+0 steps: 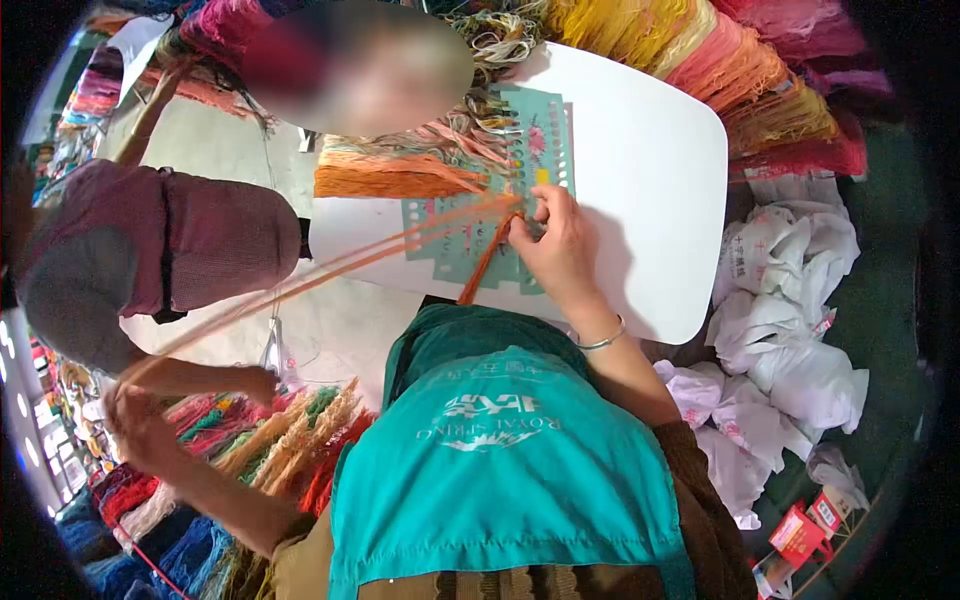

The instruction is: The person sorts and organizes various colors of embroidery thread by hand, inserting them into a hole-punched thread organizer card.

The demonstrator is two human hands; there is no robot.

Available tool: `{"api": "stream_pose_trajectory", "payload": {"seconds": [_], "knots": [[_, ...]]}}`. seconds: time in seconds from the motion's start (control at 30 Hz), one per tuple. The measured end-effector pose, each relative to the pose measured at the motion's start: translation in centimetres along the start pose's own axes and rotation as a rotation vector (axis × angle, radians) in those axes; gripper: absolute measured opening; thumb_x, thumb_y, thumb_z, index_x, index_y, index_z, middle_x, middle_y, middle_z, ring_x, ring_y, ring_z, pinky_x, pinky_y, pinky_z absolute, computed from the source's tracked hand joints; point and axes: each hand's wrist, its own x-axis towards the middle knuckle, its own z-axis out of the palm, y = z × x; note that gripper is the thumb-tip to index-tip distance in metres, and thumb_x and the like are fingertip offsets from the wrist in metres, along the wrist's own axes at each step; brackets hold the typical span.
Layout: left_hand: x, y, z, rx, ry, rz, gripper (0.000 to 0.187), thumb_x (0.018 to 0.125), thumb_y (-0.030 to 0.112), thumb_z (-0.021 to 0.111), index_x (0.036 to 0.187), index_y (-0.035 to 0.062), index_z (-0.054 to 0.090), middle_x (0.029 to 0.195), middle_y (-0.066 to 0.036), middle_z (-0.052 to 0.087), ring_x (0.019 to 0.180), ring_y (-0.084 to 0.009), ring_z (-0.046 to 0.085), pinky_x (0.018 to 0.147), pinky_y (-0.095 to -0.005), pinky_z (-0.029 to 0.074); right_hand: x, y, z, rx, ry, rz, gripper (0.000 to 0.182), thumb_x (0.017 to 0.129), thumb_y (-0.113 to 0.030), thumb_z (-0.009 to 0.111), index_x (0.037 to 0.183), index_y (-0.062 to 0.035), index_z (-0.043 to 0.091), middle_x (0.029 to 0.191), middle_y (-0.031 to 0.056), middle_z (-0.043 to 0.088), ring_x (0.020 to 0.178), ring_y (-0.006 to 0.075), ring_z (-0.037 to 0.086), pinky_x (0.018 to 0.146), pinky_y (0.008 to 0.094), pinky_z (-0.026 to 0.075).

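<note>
Nearest, a green apron [505, 450] covers the person's front, with skeins [190, 555] in many colours lying beside it on the person's left. The left hand [145, 430] is out to that side, where the orange strands [485, 208] lead; it is blurred, so one cannot tell whether its grip is closed. The strands slant across to the right hand [555, 245], low over the white tabletop [655, 180], where thumb and forefinger look pinched together on them above the green cards [543, 112], a short tail hanging towards the apron. For a clean draw, the right hand would best act as a firm, steady anchor, pinching close to where the strands meet, while the left pulls smoothly in one line; an even, light tension should keep the fibres parallel, and a jerk could snag them on the cards' punched edges or fray them. Beyond lie an orange hank [395, 180], yellow and pink bundles [690, 50], and white bags [790, 255] off to the right; a co-worker [225, 230] leans in from the left.
</note>
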Motion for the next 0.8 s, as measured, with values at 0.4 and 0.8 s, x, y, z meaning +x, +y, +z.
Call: {"api": "stream_pose_trajectory", "payload": {"seconds": [0.4, 0.8], "knots": [[-6.7, -3.4, 9.9, 1.382, 0.271, 0.665, 0.015, 0.097, 0.012, 0.063, 0.106, 0.0018, 0.069, 0.084, 0.0, 0.058, 0.073, -0.0085, 0.05, 0.059, -0.0218, 0.041, -0.2, -0.1, -0.5, 0.07, -0.036, -0.018, 0.031, 0.078, -0.013, 0.073, 0.104, -0.0088, 0.057, 0.08, 0.0064, 0.06, 0.071, 0.025, 0.062, 0.06, 0.04, 0.049], [-2.4, 20.7, 0.2, 1.075, 0.461, 0.835, 0.029, 0.095, 0.012, 0.061, 0.121, -0.0031, 0.062, 0.086, -0.003, 0.056, 0.069, -0.0103, 0.047, 0.057, -0.0246, 0.038, -0.2, -0.3, -1.0, 0.09, -0.135, 0.029, 0.019, 0.087, -0.01, 0.064, 0.105, -0.0039, 0.062, 0.081, 0.014, 0.067, 0.07, 0.0302, 0.066, 0.064, 0.0406, 0.051]]}}
